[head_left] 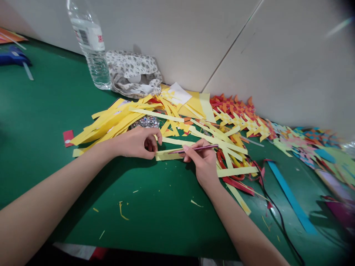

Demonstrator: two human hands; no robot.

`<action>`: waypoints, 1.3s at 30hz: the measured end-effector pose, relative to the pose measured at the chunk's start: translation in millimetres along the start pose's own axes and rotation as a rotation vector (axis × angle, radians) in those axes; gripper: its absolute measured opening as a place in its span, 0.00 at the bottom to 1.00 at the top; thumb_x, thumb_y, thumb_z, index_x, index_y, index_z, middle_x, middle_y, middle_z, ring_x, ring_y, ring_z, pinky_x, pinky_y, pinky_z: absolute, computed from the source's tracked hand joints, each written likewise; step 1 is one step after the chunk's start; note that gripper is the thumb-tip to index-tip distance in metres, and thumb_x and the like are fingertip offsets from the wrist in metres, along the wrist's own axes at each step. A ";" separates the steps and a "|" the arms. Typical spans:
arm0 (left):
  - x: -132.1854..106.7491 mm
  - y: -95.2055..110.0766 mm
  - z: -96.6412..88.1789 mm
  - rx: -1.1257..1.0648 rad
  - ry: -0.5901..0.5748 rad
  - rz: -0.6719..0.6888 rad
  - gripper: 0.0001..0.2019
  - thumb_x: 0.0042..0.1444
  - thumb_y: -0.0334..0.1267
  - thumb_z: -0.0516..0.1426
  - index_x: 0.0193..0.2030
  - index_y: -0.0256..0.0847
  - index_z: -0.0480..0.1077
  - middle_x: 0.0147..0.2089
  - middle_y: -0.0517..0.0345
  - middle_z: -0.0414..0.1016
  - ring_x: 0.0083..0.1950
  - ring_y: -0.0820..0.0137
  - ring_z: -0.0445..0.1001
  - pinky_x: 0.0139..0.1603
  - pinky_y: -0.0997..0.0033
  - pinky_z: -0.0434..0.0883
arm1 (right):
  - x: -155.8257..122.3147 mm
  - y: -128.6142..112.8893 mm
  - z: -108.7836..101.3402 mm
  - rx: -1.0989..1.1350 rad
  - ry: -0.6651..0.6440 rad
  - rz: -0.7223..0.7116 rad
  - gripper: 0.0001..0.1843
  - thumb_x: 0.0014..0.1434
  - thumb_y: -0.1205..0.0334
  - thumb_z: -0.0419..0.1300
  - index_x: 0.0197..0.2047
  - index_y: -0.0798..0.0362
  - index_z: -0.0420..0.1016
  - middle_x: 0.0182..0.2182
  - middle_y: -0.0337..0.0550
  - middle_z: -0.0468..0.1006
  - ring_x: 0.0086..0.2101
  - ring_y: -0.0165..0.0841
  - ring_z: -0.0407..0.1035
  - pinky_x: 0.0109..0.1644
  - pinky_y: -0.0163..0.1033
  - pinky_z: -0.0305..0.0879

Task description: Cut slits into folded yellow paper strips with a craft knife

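My left hand (140, 143) is closed, its fingertips pinching the left end of a short pale yellow paper strip (166, 156) just above the table. Facing it, my right hand (204, 162) grips a slim, shiny purple pointed tool (206, 147). The tool's thin tip lies along the strip, and its exact kind is unclear. The strip's right end disappears behind my right fingers. Close behind both hands are loose yellow paper strips (119, 120) and a heap of small googly eyes (146, 122). Red-handled scissors (222, 162) lie partly buried in strips beside my right hand.
A water bottle (95, 55) and a patterned cloth pouch (134, 72) stand by the wall. Woven paper fish (244, 123) line the back right. A blue strip (290, 197) and a black cable (277, 210) lie right; a blue glue gun (13, 57) lies far left.
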State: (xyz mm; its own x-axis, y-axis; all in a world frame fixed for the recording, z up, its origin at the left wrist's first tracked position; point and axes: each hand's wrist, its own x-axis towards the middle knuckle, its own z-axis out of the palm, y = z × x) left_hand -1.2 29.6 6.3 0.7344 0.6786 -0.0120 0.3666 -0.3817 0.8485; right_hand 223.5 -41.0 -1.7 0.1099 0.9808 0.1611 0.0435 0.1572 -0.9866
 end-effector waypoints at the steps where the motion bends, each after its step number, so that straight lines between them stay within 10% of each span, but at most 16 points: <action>1: -0.1 0.1 0.0 0.004 0.000 0.005 0.14 0.44 0.32 0.59 0.40 0.42 0.65 0.32 0.64 0.80 0.30 0.75 0.74 0.37 0.75 0.72 | 0.4 1.2 -0.4 0.006 -0.003 -0.008 0.12 0.54 0.63 0.68 0.27 0.50 0.67 0.16 0.29 0.72 0.19 0.26 0.67 0.26 0.33 0.66; 39: 1.6 3.3 3.6 0.267 0.022 0.045 0.07 0.54 0.41 0.59 0.32 0.41 0.76 0.28 0.63 0.76 0.27 0.77 0.71 0.29 0.79 0.64 | 10.2 4.8 -24.3 0.031 0.093 -0.013 0.13 0.50 0.64 0.69 0.24 0.52 0.67 0.13 0.30 0.71 0.16 0.24 0.64 0.26 0.32 0.63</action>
State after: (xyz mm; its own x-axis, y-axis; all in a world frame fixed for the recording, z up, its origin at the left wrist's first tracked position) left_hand 3.3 27.2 7.2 0.7417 0.6698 0.0362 0.4742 -0.5617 0.6779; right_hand 248.9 -33.0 -4.3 0.2010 0.9639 0.1745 0.0152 0.1751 -0.9844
